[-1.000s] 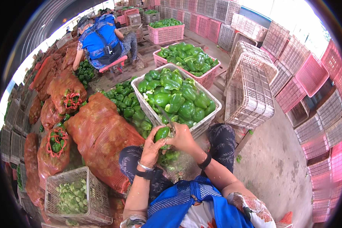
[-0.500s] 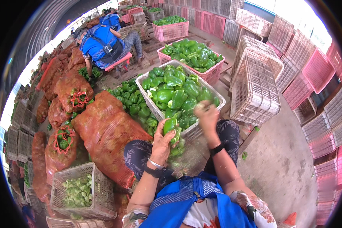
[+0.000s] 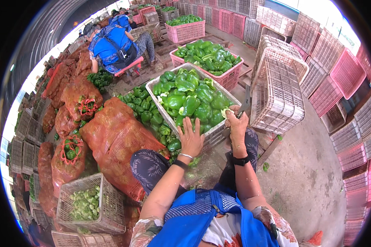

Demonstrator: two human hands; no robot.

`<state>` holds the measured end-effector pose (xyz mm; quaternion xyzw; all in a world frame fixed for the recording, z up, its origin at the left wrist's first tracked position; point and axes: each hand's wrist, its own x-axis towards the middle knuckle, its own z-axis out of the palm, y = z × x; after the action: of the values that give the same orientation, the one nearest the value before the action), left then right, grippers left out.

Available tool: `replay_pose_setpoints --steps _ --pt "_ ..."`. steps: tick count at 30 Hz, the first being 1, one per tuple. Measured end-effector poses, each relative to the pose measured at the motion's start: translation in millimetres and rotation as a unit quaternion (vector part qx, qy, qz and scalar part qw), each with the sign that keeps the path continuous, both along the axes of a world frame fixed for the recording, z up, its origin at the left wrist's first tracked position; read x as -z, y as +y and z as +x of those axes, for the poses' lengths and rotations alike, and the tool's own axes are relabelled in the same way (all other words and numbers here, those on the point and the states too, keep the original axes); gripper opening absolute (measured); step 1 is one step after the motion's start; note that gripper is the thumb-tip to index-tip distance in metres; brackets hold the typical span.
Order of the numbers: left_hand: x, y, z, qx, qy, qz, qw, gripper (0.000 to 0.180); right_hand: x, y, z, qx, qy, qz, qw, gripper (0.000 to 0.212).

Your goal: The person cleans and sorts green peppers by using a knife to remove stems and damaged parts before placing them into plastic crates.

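In front of me a pale crate (image 3: 169, 119) is heaped with green bell peppers (image 3: 190, 106). My left hand (image 3: 192, 138) reaches over the crate's near rim, its fingers spread against the nearest peppers, holding nothing. At the crate's right corner my right hand (image 3: 237, 129) is closed. A pale green pepper core (image 3: 225, 112) is pinched at its fingertips. A narrow dark blade, apparently a knife (image 3: 247, 99), sticks up past those fingers; its handle is mostly hidden in the hand.
Left of my knees lie full orange mesh sacks (image 3: 117, 138) and loose peppers (image 3: 144, 109). A crate of pale green scraps (image 3: 105, 201) stands at lower left. Beyond is a pink crate of peppers (image 3: 231, 78); empty crates (image 3: 278, 94) stand right. Another person (image 3: 113, 47) sits far left.
The green pepper has left my left hand, which has moved forward and opened at the crate. My right hand has moved slightly right and nearer, and is no longer blurred.
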<state>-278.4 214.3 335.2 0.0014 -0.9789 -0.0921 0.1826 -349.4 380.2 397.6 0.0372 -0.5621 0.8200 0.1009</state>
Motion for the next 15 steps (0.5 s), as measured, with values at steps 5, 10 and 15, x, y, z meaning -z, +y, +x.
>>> replay_pose_setpoints --steps 5,10,15 --pt "-11.8 -36.7 26.1 0.007 0.061 0.24 0.969 0.063 2.7 -20.9 10.3 -0.077 -0.054 -0.084 0.992 0.012" --pt "-116.8 -75.9 98.8 0.02 0.238 0.371 0.897 0.035 -2.6 -3.9 -11.0 0.172 0.028 0.059 0.983 0.024" --pt "-88.6 -149.4 188.5 -0.184 0.293 0.334 0.877 0.029 -111.8 -136.1 60.5 -0.119 -0.033 -0.121 0.985 0.032"
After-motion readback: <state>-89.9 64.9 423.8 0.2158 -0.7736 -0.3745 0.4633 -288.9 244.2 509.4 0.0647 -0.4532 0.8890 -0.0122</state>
